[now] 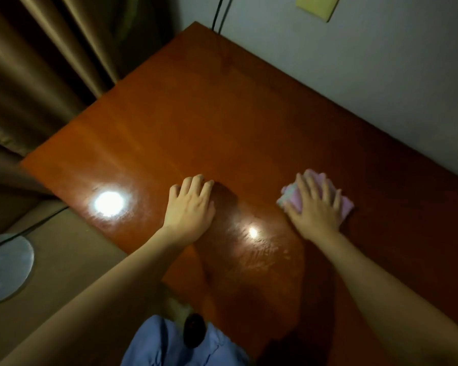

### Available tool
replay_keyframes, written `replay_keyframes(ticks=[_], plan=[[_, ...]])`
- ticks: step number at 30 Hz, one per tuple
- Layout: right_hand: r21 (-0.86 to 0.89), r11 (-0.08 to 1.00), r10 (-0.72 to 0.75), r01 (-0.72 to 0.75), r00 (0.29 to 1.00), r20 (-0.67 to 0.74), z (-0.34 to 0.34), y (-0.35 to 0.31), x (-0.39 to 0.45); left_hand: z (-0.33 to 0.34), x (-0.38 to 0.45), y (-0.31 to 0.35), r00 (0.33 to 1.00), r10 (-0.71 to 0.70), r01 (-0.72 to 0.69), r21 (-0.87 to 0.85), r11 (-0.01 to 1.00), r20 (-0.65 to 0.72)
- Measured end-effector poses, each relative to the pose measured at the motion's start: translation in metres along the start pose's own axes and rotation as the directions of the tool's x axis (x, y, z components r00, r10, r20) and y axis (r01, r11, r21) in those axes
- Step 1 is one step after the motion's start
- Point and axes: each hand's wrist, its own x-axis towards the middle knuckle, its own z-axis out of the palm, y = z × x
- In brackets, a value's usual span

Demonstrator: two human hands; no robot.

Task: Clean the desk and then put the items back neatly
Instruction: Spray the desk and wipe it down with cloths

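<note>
We inspected the scene from left to right. At the far left a grey disc (pixel 6 268) lay on the floor with a dark cable (pixel 24 231) running over it to the tabletop's edge; we judged that a foot could snag that cable if the person stepped left. The curtain (pixel 45 75) hung close against the left end of the tabletop (pixel 196 114), and a wide stroke there could drag it.

The left hand (pixel 189 210) rested flat on the wood near the front edge, its fingers (pixel 196 184) slightly apart and straight, holding nothing. We judged it a brace; on a glossy, possibly damp surface it could slip, and it would leave prints on wiped wood.

Between the hands the surface showed faint streaks around a glare spot. We judged that streaks might remain if the cloth were too wet or passes were skipped.

The right hand (pixel 316 210) pressed down on the cloth (pixel 295 200), fingers spread over it rather than curled round it. The cloth was pink with a pale edge, bunched, lying on the tabletop right of centre and mostly covered by the hand. Bunched so, it could roll and leave strips unwiped.

No items stood on the visible tabletop; we judged their return still outstanding. Two cables (pixel 220 11) ran down the wall behind the far corner.
</note>
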Motion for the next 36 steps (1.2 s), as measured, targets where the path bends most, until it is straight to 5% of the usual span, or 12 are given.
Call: replay_keyframes(ticks=[3,5,10,13,15,19,22,24,28,32,36], plan=[[0.121,0.971,0.211,-0.204,0.976,-0.047,-0.012,-0.03,0.027,0.006,-0.022,-0.02,0.998,-0.061,0.061,0.001,0.998,0.015],[0.17,0.964,0.218,-0.206,0.974,-0.057,-0.012,-0.069,0.041,0.013,-0.038,-0.033,0.995,-0.094,0.094,0.01,0.996,0.036],[0.023,0.987,-0.156,0.158,0.986,-0.057,0.005,-0.143,-0.005,0.019,-0.061,-0.049,0.994,-0.112,0.111,0.02,0.994,0.015],[-0.083,0.918,-0.389,0.387,0.921,0.001,0.021,-0.127,-0.062,0.015,-0.067,-0.047,0.992,-0.127,0.127,-0.003,0.992,0.002],[-0.112,0.905,-0.412,0.41,0.911,0.005,0.027,-0.098,-0.083,0.014,-0.071,-0.042,0.994,-0.108,0.108,-0.005,0.994,0.001],[-0.081,0.98,-0.179,0.18,0.984,0.023,0.022,-0.058,-0.072,0.014,-0.076,-0.036,0.997,-0.082,0.082,-0.018,0.996,-0.002],[0.059,0.996,0.068,-0.067,0.997,-0.019,0.011,-0.083,-0.039,0.02,-0.082,-0.044,0.996,-0.085,0.085,0.001,0.996,-0.006],[0.099,0.99,0.104,-0.1,0.994,-0.031,0.006,-0.115,-0.022,0.024,-0.088,-0.053,0.994,-0.113,0.113,0.008,0.994,0.005],[0.02,0.981,-0.19,0.191,0.98,-0.053,0.014,-0.174,-0.045,0.026,-0.101,-0.073,0.979,-0.202,0.202,0.003,0.979,-0.008],[-0.064,0.891,-0.452,0.449,0.891,-0.042,0.03,-0.163,-0.105,0.024,-0.106,-0.071,0.978,-0.209,0.209,0.011,0.978,-0.001],[-0.124,0.907,-0.408,0.403,0.913,-0.009,0.045,-0.099,-0.133,0.025,-0.102,-0.05,0.99,-0.14,0.139,-0.028,0.99,-0.008]])
